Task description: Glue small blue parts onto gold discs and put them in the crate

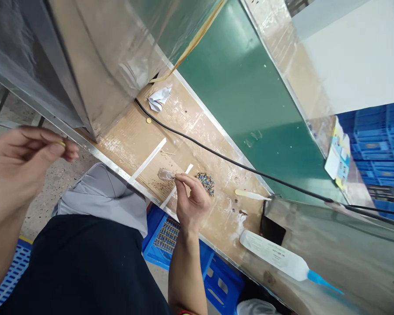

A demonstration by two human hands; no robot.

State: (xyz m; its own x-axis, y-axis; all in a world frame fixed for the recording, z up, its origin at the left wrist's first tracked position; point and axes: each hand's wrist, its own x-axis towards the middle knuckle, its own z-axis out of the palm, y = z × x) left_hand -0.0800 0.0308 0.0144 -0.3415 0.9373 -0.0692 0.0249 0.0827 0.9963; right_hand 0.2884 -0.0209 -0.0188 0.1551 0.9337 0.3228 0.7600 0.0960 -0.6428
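My right hand (191,199) rests on the cardboard-covered bench (134,135), its fingers pinched on a small component at a little clear dish (165,174). A heap of small blue and gold parts (206,181) lies just right of that hand. My left hand (26,162) is raised near the bench edge at the far left, fingers curled and pinching a tiny yellowish piece (62,142). White tape strips (147,160) cross the cardboard beside the dish.
A black cable (236,162) runs across the bench next to a green conveyor belt (249,96). A white glue tube with a blue tip (279,258) and a flat stick (251,195) lie right. Crumpled paper (159,99) sits far back. Blue crates (170,243) stand below.
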